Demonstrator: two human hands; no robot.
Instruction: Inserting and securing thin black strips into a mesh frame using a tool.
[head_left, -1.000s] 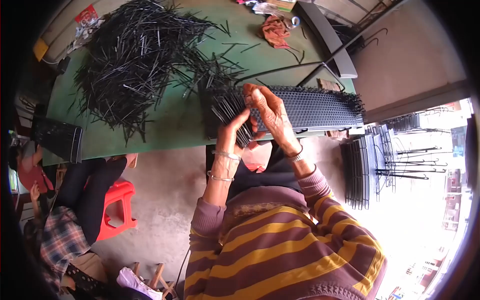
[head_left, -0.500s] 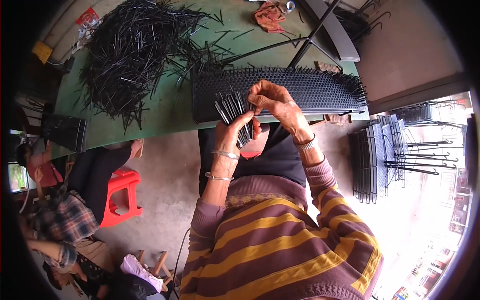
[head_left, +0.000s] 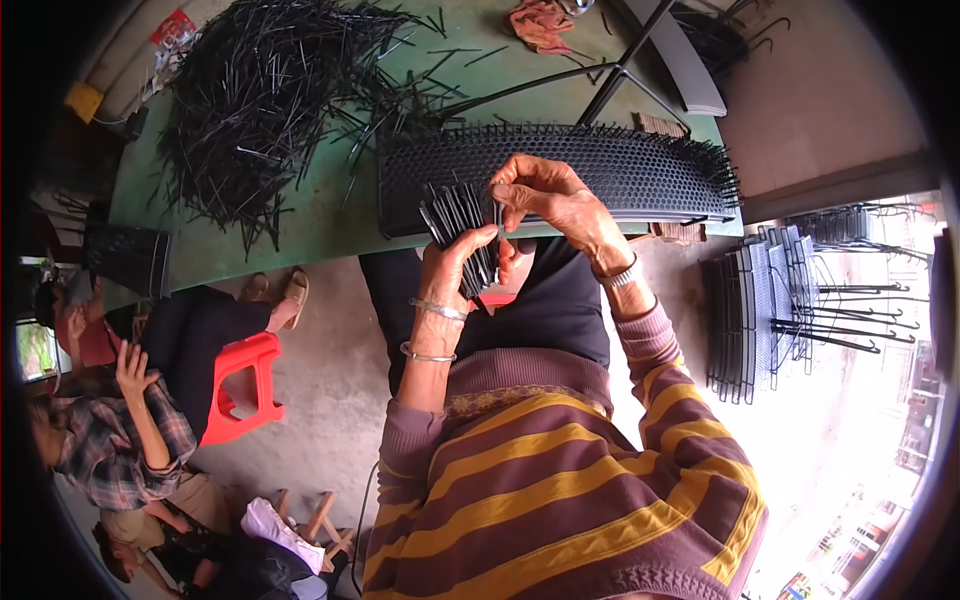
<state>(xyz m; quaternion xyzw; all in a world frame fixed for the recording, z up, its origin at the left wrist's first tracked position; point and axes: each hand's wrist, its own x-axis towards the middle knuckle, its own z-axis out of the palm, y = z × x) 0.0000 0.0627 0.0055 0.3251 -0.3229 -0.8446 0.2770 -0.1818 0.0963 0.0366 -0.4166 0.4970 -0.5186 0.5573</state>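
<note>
My left hand (head_left: 452, 265) is closed around a fanned bundle of thin black metal rods (head_left: 450, 212), which may be hooks; their upper ends point away from me. Just to the right of it, my right hand (head_left: 555, 205) pinches a single thin black rod (head_left: 498, 213) between thumb and fingers, close against the bundle. Behind both hands lies a long black perforated metal panel (head_left: 420, 165) at the near table edge. Many short black rods stick up along its far edge and crowd its right end. My hands hide part of the panel's near side.
A large heap of black rods (head_left: 250, 110) covers the left of the green table (head_left: 330, 225). A black metal frame (head_left: 600, 100) and an orange cloth (head_left: 540, 25) lie beyond the panel. Stacked mesh racks (head_left: 750, 310) stand right; a red stool (head_left: 245, 385) and other people are left.
My right hand has moved slightly left with the pinched rod, and the left hand still grips the bundle. At left, a co-worker's hand has come up, fingers spread.
</note>
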